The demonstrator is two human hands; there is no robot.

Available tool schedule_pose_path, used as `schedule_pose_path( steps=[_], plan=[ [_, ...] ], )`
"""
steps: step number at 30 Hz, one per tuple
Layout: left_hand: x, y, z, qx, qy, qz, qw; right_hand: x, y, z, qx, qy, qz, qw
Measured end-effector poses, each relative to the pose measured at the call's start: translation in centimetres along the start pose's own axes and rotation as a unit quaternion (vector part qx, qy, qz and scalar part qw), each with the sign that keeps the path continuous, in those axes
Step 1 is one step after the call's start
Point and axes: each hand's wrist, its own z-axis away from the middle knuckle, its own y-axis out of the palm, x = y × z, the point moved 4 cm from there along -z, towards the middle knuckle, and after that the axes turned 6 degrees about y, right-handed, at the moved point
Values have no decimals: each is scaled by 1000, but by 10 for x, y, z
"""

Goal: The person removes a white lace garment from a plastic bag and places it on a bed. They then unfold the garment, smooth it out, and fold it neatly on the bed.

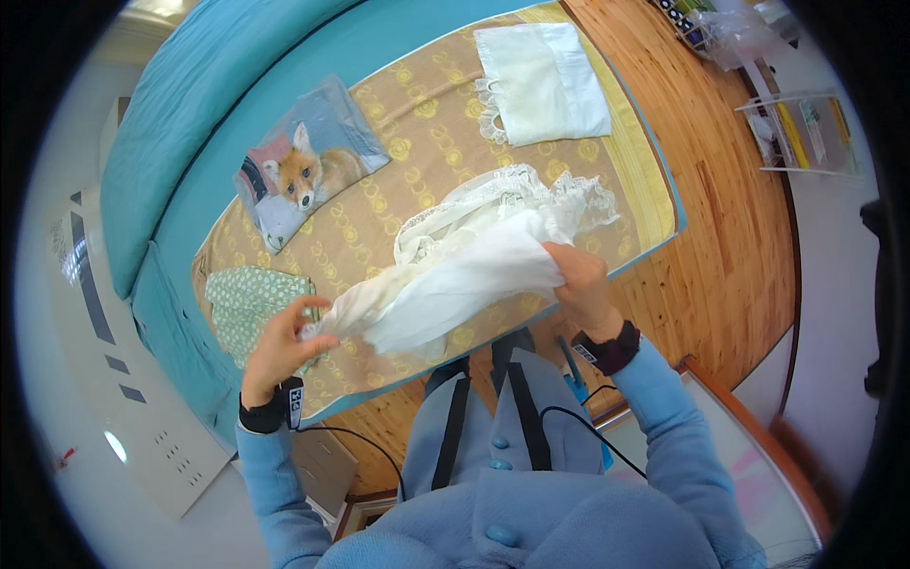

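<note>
cloth (466, 284), smooth, white, rumpled, pinched by right grip (583, 286); left grip (282, 341): hold unclear.

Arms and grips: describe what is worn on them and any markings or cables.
The left sleeve and right sleeve are light blue. Left wristband and right wristband are dark, each bearing a black-and-white patterned tag. A thin black cable runs beside the left wristband. Left grip and right grip are ungloved.

Garment (464, 284) over bed cover (427, 123), folded cloth (552, 85) behind it, bagged item (311, 169) to left, another cloth (251, 303) before that
</note>
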Motion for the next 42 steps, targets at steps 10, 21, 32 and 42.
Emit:
schedule_pose_path(
  steps=[10, 21, 32, 42],
  plan=[
    [96, 10, -34, -158, 154, -442, 869, 43, 80, 138, 104, 12, -270, 957],
    [252, 203, -89, -61, 291, -489, 820, -251, 209, 499, 512, 304, 204, 777],
    [370, 224, -45, -77, 292, -473, 828, -329, 222, 531, 653, 40, 260, 711],
    [330, 219, -57, -99, 292, -388, 869, -360, 197, 475, 733, 129, 267, 612]
  ],
)
